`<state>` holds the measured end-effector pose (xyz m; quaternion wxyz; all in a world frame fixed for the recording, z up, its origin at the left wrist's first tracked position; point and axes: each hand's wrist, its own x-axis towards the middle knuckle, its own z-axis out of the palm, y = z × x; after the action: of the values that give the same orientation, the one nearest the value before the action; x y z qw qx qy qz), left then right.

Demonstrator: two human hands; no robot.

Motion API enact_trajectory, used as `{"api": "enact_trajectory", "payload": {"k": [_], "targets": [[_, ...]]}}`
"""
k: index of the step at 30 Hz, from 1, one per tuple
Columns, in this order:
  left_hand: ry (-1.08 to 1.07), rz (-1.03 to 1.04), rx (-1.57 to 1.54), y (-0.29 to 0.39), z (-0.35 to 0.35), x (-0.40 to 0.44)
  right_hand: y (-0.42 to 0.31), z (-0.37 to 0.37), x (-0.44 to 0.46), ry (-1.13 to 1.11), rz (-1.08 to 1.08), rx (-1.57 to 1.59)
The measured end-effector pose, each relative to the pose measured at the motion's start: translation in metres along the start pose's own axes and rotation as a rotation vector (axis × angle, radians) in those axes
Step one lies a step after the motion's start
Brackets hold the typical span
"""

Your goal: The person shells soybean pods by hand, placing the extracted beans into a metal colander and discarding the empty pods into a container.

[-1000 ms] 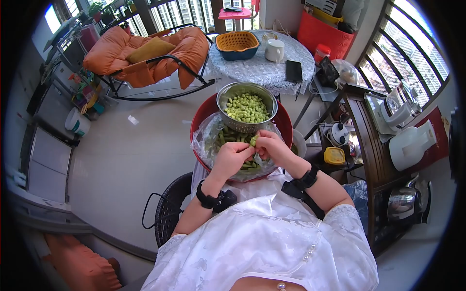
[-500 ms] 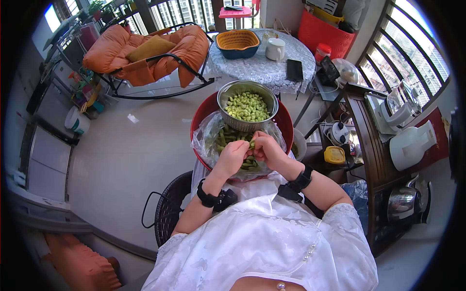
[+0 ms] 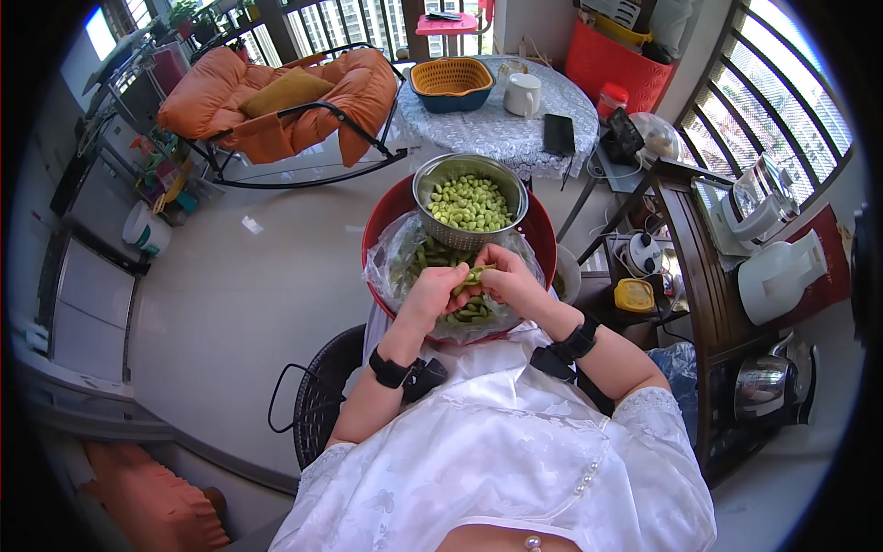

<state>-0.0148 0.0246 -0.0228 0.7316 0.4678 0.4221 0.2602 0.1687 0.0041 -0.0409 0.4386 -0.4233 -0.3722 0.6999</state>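
Note:
A green bean pod [image 3: 473, 275] is held between my two hands above a clear plastic bag [image 3: 384, 255]. My left hand [image 3: 436, 292] pinches its left end, and my right hand [image 3: 509, 280] has its fingers closed on the other end. More green pods [image 3: 430, 254] lie in the bag, which sits inside a red basin [image 3: 375, 224]. At the basin's far side rests a perforated metal colander [image 3: 451, 235], holding many shelled pale green beans [image 3: 472, 201]. My fingers partly cover the pod.
A round table [image 3: 460, 135] with a lace cloth stands beyond the basin, bearing a yellow and blue basket [image 3: 451, 85], a white mug [image 3: 522, 94] and a phone [image 3: 558, 134]. An orange rocking chair [image 3: 276, 101] is at left, a dark wooden shelf [image 3: 704, 267] at right.
My hands have tilted and moved slightly apart, and more of the pod shows between my fingers. The colander and basin stay in place.

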Motion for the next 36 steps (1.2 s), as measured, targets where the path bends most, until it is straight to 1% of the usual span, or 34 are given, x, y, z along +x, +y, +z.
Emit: {"api": "enact_trajectory", "payload": {"k": [1,2,3,5,6,8,9,11,12,14,15,17,18,20,23,27,29,30,32,33,36], "targets": [[0.001,0.001,-0.001,-0.001,-0.001,0.002,0.003,0.004,0.000,0.054,-0.234,-0.224],[0.051,0.055,0.092,-0.005,-0.003,0.005,0.003,0.007,0.000,0.108,-0.467,-0.448],[0.102,0.107,0.184,-0.008,-0.005,0.007,-0.001,0.005,-0.004,0.105,-0.467,-0.450],[0.126,0.128,0.216,-0.011,-0.008,0.008,-0.036,0.021,-0.025,0.166,-0.428,-0.896],[0.147,0.150,0.250,-0.011,-0.009,0.009,-0.036,0.018,-0.025,0.166,-0.429,-0.897],[0.162,0.170,0.217,-0.009,-0.007,0.009,-0.037,0.013,-0.023,0.107,-0.666,-1.024],[0.179,0.189,0.184,-0.009,-0.007,0.009,-0.038,0.012,-0.022,0.108,-0.667,-1.025],[0.181,0.198,0.210,-0.010,-0.009,0.010,-0.039,0.011,-0.020,0.131,-0.904,-1.197],[0.184,0.207,0.237,-0.010,-0.010,0.010,-0.039,0.011,-0.020,0.131,-0.904,-1.197],[0.177,0.206,0.234,-0.007,-0.008,0.007,-0.039,0.009,-0.020,0.081,-0.680,-0.968],[0.170,0.206,0.230,-0.006,-0.007,0.006,-0.040,0.009,-0.021,0.082,-0.681,-0.968],[0.160,0.197,0.257,-0.007,-0.007,0.007,-0.041,0.007,-0.020,0.125,-0.548,-0.906],[0.151,0.188,0.283,-0.008,-0.007,0.008,-0.041,0.005,-0.019,0.123,-0.548,-0.906],[0.144,0.204,0.266,-0.009,-0.005,0.007,-0.040,0.000,-0.016,0.127,-0.440,-0.858],[0.137,0.222,0.286,-0.005,-0.002,0.004,-0.038,-0.001,-0.016,0.170,-0.503,-0.950],[0.138,0.243,0.315,-0.003,-0.002,0.002,-0.039,0.001,-0.018,0.190,-0.570,-0.967],[0.148,0.232,0.287,0.000,0.000,0.001,-0.050,0.010,-0.022,0.303,-0.624,-0.885],[0.156,0.218,0.262,0.001,0.001,0.000,-0.053,0.011,-0.022,0.296,-0.624,-0.887],[0.136,0.219,0.284,-0.003,0.000,0.002,-0.061,0.012,-0.016,0.420,-0.746,-0.702],[0.109,0.219,0.311,-0.004,0.001,0.003,-0.061,0.006,-0.007,0.450,-0.777,-0.661],[0.077,0.195,0.293,-0.006,0.004,0.003,-0.067,-0.005,0.006,0.507,-0.767,-0.743]]}}
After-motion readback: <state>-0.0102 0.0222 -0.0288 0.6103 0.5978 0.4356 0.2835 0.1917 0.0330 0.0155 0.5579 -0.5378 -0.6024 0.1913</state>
